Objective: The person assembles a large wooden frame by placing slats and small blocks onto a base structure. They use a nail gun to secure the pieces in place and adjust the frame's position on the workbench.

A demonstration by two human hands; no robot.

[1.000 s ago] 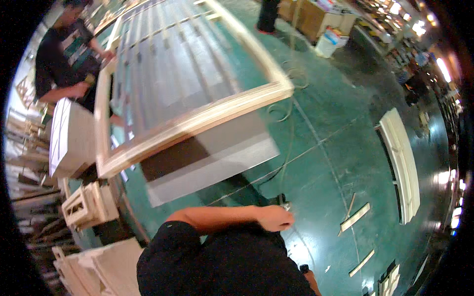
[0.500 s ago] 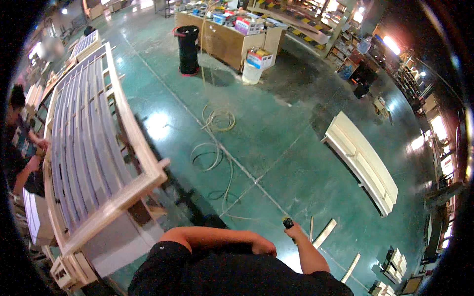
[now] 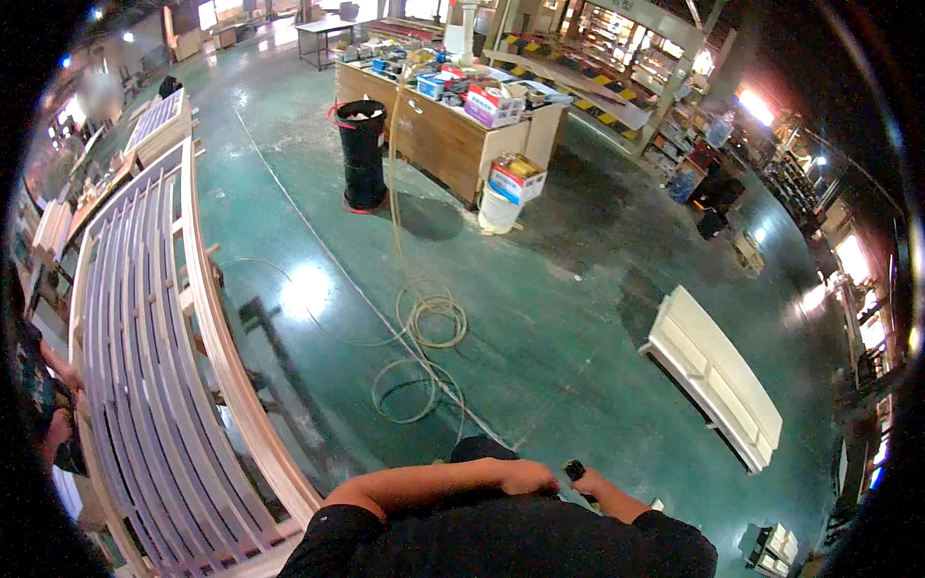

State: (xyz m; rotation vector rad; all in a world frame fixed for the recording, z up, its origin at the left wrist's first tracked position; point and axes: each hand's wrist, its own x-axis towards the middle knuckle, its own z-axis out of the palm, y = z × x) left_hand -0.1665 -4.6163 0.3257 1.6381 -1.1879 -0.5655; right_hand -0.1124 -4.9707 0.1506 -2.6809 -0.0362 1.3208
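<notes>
My right hand [image 3: 595, 485] is wrapped around a black-ended handheld tool [image 3: 575, 470], whose exact kind I cannot make out. Close by on its left is my left hand [image 3: 530, 476], held in front of my body with the fingers curled in; whatever they may hold is hidden. On my left stands a large slatted wooden frame [image 3: 207, 279] with long greyish slats, apart from both hands.
A coiled hose [image 3: 438, 323] lies on the green floor ahead. Beyond it stand a black bin [image 3: 363, 159], a white bucket [image 3: 498, 210] and a cluttered workbench [image 3: 434, 135]. A pale wooden panel [image 3: 718, 380] lies at right. Another person's arm [image 3: 60, 371] is at far left.
My view has shifted forward, so the hose, bin and panel appear lower. My right hand, still gripping the tool, is closer to my left. Wood strips near it have mostly left view.
</notes>
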